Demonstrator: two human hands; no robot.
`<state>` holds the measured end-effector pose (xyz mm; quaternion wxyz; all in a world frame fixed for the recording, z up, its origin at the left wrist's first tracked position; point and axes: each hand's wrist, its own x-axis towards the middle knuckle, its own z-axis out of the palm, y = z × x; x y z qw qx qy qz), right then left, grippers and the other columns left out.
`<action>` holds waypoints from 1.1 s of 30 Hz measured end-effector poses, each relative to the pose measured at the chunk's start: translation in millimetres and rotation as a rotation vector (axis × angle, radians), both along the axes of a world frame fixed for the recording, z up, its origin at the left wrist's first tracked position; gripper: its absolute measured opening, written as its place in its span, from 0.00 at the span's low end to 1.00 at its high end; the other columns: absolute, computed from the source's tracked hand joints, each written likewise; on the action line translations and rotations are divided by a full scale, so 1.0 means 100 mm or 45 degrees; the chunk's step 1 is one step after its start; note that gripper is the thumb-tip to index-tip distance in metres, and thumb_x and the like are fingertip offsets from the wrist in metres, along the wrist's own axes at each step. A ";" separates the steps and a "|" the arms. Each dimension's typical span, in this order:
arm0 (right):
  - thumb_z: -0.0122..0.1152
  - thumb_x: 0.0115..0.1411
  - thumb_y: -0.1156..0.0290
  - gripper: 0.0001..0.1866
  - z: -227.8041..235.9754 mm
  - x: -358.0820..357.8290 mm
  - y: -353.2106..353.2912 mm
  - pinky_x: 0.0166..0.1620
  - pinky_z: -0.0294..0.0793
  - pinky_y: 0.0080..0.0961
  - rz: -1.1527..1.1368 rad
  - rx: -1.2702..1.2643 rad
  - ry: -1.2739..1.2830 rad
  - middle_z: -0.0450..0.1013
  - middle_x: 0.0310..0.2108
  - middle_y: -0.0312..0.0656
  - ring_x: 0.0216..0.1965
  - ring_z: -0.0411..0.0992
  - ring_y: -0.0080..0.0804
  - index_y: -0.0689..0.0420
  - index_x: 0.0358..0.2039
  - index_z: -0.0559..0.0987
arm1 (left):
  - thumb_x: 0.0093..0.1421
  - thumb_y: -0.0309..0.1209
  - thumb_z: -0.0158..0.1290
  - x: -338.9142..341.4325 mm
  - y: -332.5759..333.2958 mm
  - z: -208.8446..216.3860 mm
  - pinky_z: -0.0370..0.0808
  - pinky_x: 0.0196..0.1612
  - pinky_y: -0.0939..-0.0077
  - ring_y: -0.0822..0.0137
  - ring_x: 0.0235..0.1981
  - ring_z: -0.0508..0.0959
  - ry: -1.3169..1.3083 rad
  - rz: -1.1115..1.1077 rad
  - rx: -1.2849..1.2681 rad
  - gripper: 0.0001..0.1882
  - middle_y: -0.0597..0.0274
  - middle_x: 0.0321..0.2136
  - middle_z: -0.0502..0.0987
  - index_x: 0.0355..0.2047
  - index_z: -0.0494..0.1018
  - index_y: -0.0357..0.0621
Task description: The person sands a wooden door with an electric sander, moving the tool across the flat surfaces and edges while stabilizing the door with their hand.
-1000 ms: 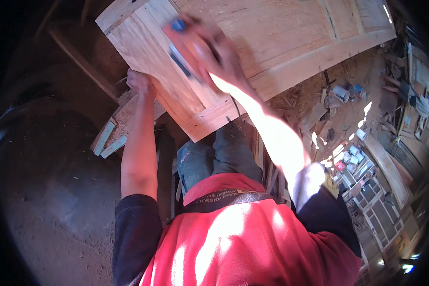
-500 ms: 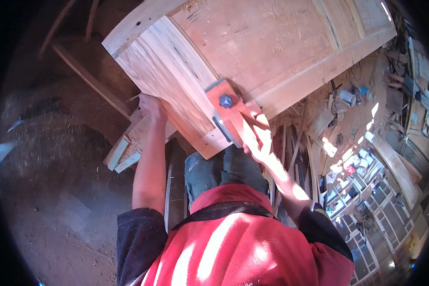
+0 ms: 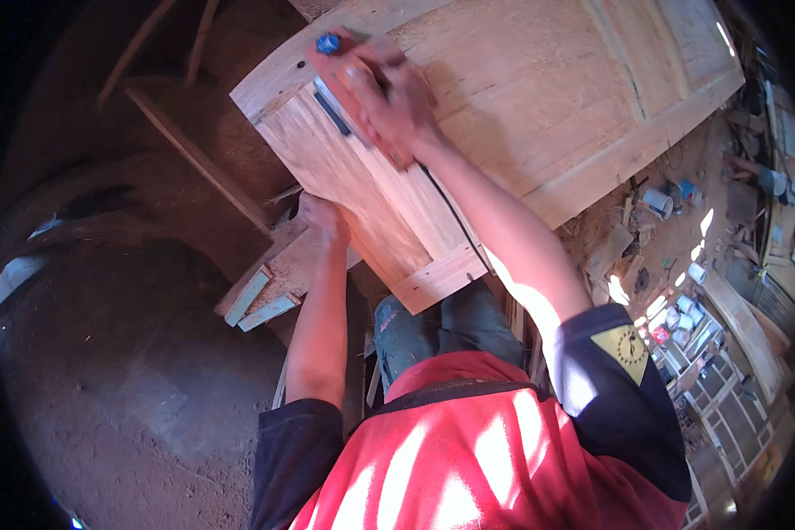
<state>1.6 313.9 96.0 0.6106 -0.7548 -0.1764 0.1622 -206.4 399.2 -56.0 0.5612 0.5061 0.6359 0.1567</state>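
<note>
A large wooden door panel point(image 3: 512, 79) lies in front of me, with a framed border and pale, freshly worked grain along its left part. On its upper left area sits an orange electric planer point(image 3: 340, 72) with a blue front knob. My right hand point(image 3: 402, 108) is closed round the planer's handle, slightly blurred. From the tool's rear a black cord point(image 3: 450, 208) trails across the panel's near end. My left hand point(image 3: 321, 217) is closed on the panel's left edge, its fingertips partly hidden.
Below the left edge is a wooden support with pale-blue-ended boards point(image 3: 254, 296). Timber strips lean at the far left. On the right are buckets point(image 3: 657, 202), wood scraps, a metal grid frame point(image 3: 733, 397) and another person point(image 3: 782, 185).
My right hand has pushed the planer from the panel's near end up to its far left part. The cord now shows. My left hand keeps hold of the edge; the view has shifted slightly.
</note>
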 end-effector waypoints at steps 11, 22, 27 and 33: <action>0.53 0.69 0.53 0.20 -0.19 -0.66 -0.86 0.22 0.69 0.23 0.000 0.033 -0.178 0.73 0.17 0.35 0.15 0.70 0.23 0.58 0.35 0.79 | 0.66 0.37 0.39 0.20 -0.15 0.44 0.74 0.44 0.60 0.57 0.40 0.78 0.009 0.011 -0.060 0.23 0.48 0.41 0.80 0.40 0.77 0.27; 0.52 0.65 0.53 0.22 0.33 -2.56 -2.90 0.24 0.70 0.25 -0.017 -0.343 0.561 0.72 0.18 0.38 0.19 0.71 0.25 0.62 0.31 0.76 | 0.66 0.36 0.40 0.15 -0.13 0.23 0.72 0.41 0.67 0.66 0.36 0.73 -0.159 0.123 -0.061 0.21 0.58 0.36 0.79 0.36 0.76 0.28; 0.52 0.67 0.58 0.18 0.12 -1.92 -2.11 0.20 0.66 0.22 -0.039 -0.109 0.483 0.69 0.16 0.36 0.15 0.68 0.23 0.61 0.29 0.76 | 0.66 0.36 0.40 0.07 -0.08 0.07 0.73 0.42 0.67 0.66 0.36 0.74 -0.148 0.054 0.009 0.21 0.58 0.38 0.79 0.38 0.76 0.29; 0.53 0.67 0.54 0.20 -0.11 -0.88 -1.08 0.25 0.68 0.25 0.039 -0.178 0.116 0.71 0.21 0.39 0.21 0.69 0.27 0.59 0.42 0.80 | 0.67 0.38 0.41 0.09 -0.12 0.13 0.75 0.43 0.65 0.63 0.40 0.76 -0.199 0.031 -0.070 0.22 0.54 0.41 0.79 0.42 0.76 0.30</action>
